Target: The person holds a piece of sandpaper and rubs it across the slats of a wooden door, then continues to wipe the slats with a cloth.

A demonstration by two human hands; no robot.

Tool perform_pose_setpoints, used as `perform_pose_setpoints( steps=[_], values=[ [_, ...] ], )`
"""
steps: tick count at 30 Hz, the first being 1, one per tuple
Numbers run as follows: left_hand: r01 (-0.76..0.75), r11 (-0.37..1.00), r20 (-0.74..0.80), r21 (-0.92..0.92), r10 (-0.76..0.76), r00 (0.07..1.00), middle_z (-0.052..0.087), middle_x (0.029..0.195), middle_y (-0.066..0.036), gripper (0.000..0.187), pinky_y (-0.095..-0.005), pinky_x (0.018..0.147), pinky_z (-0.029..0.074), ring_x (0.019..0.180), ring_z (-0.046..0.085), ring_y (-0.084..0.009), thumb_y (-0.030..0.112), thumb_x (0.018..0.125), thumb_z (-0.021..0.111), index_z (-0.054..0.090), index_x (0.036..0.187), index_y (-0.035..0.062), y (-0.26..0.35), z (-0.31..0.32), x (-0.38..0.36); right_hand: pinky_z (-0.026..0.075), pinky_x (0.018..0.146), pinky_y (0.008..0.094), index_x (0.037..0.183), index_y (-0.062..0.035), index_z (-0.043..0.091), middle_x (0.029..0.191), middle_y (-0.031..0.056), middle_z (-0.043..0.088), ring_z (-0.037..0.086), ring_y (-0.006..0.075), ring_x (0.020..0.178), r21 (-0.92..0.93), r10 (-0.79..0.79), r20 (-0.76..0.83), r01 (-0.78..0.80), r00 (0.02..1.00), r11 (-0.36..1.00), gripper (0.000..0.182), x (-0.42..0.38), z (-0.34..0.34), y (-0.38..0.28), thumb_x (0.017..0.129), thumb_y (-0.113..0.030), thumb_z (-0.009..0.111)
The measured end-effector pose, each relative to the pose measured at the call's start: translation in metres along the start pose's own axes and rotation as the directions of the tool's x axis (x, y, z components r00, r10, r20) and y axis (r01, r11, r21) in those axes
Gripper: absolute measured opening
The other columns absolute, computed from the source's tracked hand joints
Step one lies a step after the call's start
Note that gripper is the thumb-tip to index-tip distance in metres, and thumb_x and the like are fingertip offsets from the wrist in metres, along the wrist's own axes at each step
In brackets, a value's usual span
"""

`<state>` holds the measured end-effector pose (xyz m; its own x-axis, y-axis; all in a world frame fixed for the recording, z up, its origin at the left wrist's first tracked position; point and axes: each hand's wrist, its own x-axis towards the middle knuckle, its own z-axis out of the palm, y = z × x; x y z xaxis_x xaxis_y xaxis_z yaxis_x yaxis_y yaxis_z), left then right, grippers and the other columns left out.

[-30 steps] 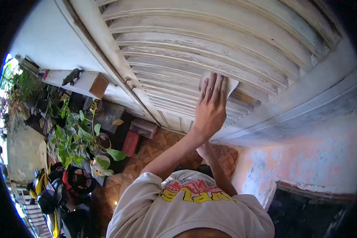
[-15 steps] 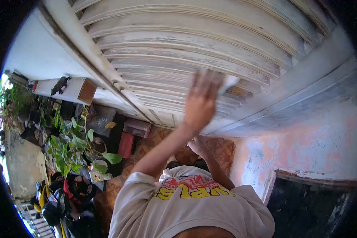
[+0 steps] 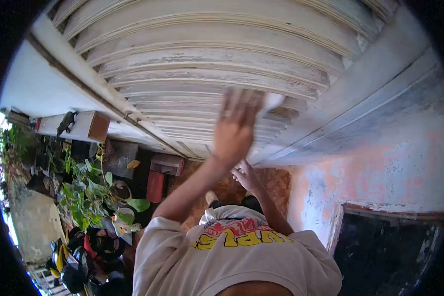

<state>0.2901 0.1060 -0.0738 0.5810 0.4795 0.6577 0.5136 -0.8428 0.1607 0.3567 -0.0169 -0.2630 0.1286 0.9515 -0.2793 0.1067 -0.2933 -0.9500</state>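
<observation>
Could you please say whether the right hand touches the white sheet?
Apart: the head view shows slats between the right hand and the white sheet.

Lone head view, forward and (steeply) down, slats close ahead

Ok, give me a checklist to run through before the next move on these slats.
1. White sheet in the left hand: ok, its pale edge shows beside the hand.
2. Sheet flat against the louvred slats: cannot tell, the hand is blurred.
3. Right hand clear of the slats: ok, it is held lower, apart from them.
4. Slat surface even: not ok, some look patchy and worn.
5. Leafy plant clear of the left hand: ok, it stands well off to the left.
</observation>
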Motion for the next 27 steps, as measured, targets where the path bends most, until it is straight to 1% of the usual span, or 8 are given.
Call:
perform_pose_setpoints(
  steps=[4, 7, 9, 11, 16, 18, 22, 27],
  values=[
    [0.023, 0.999, -0.104, 0.043, -0.018, 0.994, 0.054, 0.133, -0.024, 0.044, -0.0561, 0.115, 0.027, 0.129, 0.047, -0.0424, 0.003, 0.088, 0.053, 0.054, 0.131, 0.0000, -0.008, -0.008, 0.004, 0.052, 0.065, 0.0336, 0.127, -0.0018, 0.044, 0.089, 0.0155, 0.066, 0.063, 0.0191, 0.069, 0.008, 0.027, -0.188, -0.025, 0.982, 1.000, 0.042, -0.008, -0.012, 0.034, 0.096, -0.024, 0.061],
    [-0.028, 1.000, -0.057, 0.006, 0.028, 0.998, 0.056, 0.129, -0.024, 0.047, -0.0552, 0.114, 0.029, 0.126, 0.049, -0.0418, 0.002, 0.083, 0.054, 0.055, 0.130, -0.0015, 0.023, 0.001, 0.023, 0.051, 0.064, 0.0342, 0.127, -0.0019, 0.043, 0.088, 0.0150, 0.065, 0.063, 0.0196, 0.069, 0.067, 0.056, -0.222, -0.042, 0.973, 0.997, 0.041, -0.009, -0.015, 0.042, 0.096, -0.022, 0.061],
    [-0.095, 0.992, -0.003, -0.078, 0.095, 0.996, 0.056, 0.127, -0.023, 0.054, -0.0534, 0.112, 0.033, 0.123, 0.051, -0.0385, 0.005, 0.073, 0.056, 0.058, 0.127, -0.0019, 0.044, 0.024, 0.031, 0.052, 0.065, 0.0346, 0.127, -0.0016, 0.042, 0.089, 0.0151, 0.064, 0.064, 0.0204, 0.070, 0.099, 0.082, -0.185, -0.064, 0.979, 0.993, 0.042, -0.010, -0.012, 0.041, 0.095, -0.022, 0.061],
    [-0.095, 0.993, -0.034, -0.073, 0.093, 0.995, 0.053, 0.132, -0.021, 0.056, -0.0520, 0.113, 0.032, 0.124, 0.050, -0.0372, 0.005, 0.074, 0.056, 0.056, 0.130, -0.0012, 0.052, 0.029, 0.036, 0.052, 0.064, 0.0344, 0.127, -0.0010, 0.041, 0.092, 0.0162, 0.065, 0.065, 0.0213, 0.073, -0.045, 0.065, -0.182, -0.074, 0.981, 0.996, 0.043, -0.004, -0.007, 0.041, 0.095, -0.022, 0.061],
    [-0.124, 0.990, 0.028, -0.065, 0.126, 0.992, 0.049, 0.141, -0.019, 0.062, -0.0492, 0.117, 0.028, 0.132, 0.046, -0.0332, 0.001, 0.077, 0.053, 0.048, 0.139, 0.0005, 0.032, 0.005, 0.020, 0.053, 0.066, 0.0353, 0.128, -0.0006, 0.040, 0.097, 0.0182, 0.066, 0.066, 0.0227, 0.075, -0.018, 0.034, -0.080, -0.036, 0.996, 0.999, 0.046, 0.001, 0.004, 0.032, 0.095, -0.024, 0.062],
    [-0.188, 0.974, 0.117, 0.130, 0.173, 0.978, 0.041, 0.150, -0.015, 0.062, -0.0474, 0.120, 0.023, 0.142, 0.036, -0.0268, 0.007, 0.084, 0.054, 0.042, 0.145, 0.0015, 0.015, -0.007, 0.007, 0.054, 0.067, 0.0355, 0.129, -0.0008, 0.040, 0.098, 0.0184, 0.067, 0.066, 0.0227, 0.074, 0.019, 0.039, -0.088, -0.038, 0.995, 0.999, 0.046, 0.001, 0.005, 0.029, 0.095, -0.024, 0.062],
    [-0.145, 0.988, 0.163, 0.050, 0.135, 0.977, 0.035, 0.155, -0.014, 0.067, -0.0482, 0.120, 0.022, 0.145, 0.032, -0.0255, 0.001, 0.083, 0.052, 0.036, 0.149, 0.0032, 0.009, -0.018, 0.002, 0.053, 0.068, 0.0352, 0.127, -0.0012, 0.043, 0.095, 0.0175, 0.067, 0.065, 0.0218, 0.075, 0.051, 0.040, -0.125, -0.034, 0.991, 0.998, 0.044, -0.005, 0.005, 0.039, 0.095, -0.025, 0.061],
    [-0.235, 0.972, 0.102, -0.026, 0.237, 0.966, 0.036, 0.152, -0.018, 0.062, -0.0483, 0.121, 0.020, 0.142, 0.033, -0.0368, 0.003, 0.083, 0.051, 0.043, 0.144, -0.0016, 0.033, 0.012, 0.016, 0.053, 0.071, 0.0364, 0.124, 0.0000, 0.048, 0.094, 0.0156, 0.067, 0.066, 0.0236, 0.077, 0.047, 0.072, -0.224, -0.063, 0.972, 0.997, 0.044, -0.008, 0.004, 0.043, 0.093, -0.028, 0.064]
  ],
)
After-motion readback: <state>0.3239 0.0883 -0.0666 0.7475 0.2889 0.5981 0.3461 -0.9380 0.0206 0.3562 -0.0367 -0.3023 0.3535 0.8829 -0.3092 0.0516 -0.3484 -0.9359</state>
